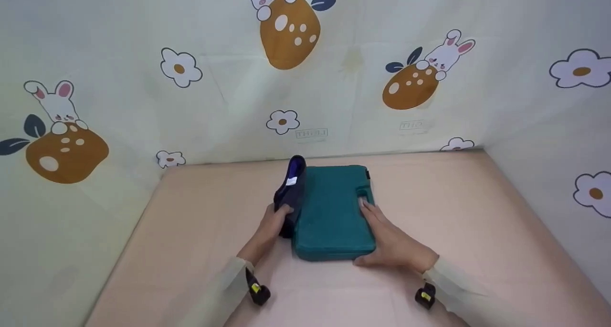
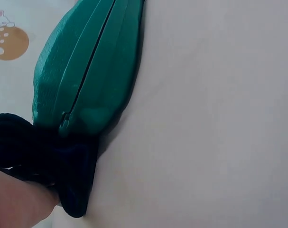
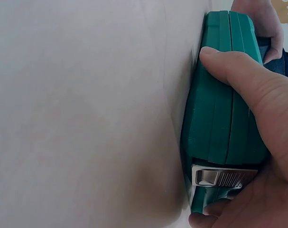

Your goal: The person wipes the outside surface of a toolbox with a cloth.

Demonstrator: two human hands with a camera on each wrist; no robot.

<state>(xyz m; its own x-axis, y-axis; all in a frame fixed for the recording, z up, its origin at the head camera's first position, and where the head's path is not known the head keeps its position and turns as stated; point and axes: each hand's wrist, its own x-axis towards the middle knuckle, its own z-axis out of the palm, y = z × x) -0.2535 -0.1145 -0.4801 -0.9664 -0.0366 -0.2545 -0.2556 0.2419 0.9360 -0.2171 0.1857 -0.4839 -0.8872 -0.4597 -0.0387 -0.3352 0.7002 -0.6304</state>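
A green hard plastic carrying case (image 1: 331, 212) lies flat on the table, its handle opening on the right side. My right hand (image 1: 394, 241) grips the case's right near corner, fingers at the handle and thumb along the near side. In the right wrist view a metal latch (image 3: 224, 176) shows beside the palm. Along the case's left edge stands a folded dark navy cloth item (image 1: 291, 198) with a white tag and a purple-blue inside. My left hand (image 1: 269, 229) holds its near part, thumb on top; the other fingers are hidden underneath.
The table (image 1: 205, 193) has a pale pink cover. Behind it and at both sides hangs a light curtain (image 1: 219, 107) printed with rabbits, orange fruit and flowers. Black straps with small devices (image 1: 258, 291) sit on both wrists.
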